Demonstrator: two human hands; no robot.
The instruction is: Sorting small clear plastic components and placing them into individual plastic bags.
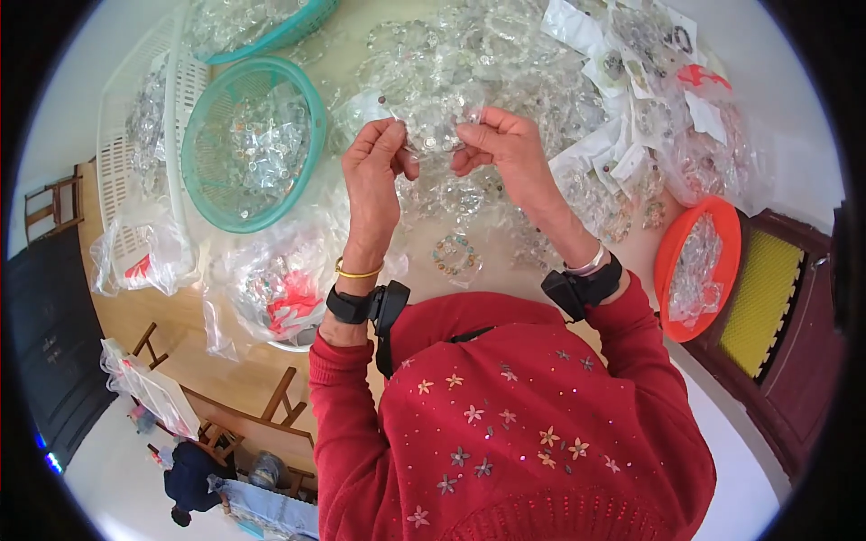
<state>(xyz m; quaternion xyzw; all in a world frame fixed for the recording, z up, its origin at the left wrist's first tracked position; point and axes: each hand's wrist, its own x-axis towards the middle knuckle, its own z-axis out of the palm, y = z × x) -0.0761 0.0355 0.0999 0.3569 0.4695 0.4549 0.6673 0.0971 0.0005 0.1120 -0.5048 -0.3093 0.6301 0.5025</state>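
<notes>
My left hand [377, 153] and my right hand [507, 149] are raised over the table, fingers pinched. Stretched between them is a small clear plastic bag [436, 133], each hand gripping one side of it. Something clear and bead-like seems to be inside, though glare hides the detail. Beyond and around the hands spreads a large heap of clear-bagged bracelets [451, 50]. Closer to my body lies a bagged bracelet with multicoloured beads [456, 258].
On the left stand a green oval basket [317, 135] with small bags inside and a white plastic basket [113, 135]. A red-orange basin [667, 270] is at the right. Nearer left sits a plastic bag with red pieces [290, 302]. Another person [191, 482] is at lower left.
</notes>
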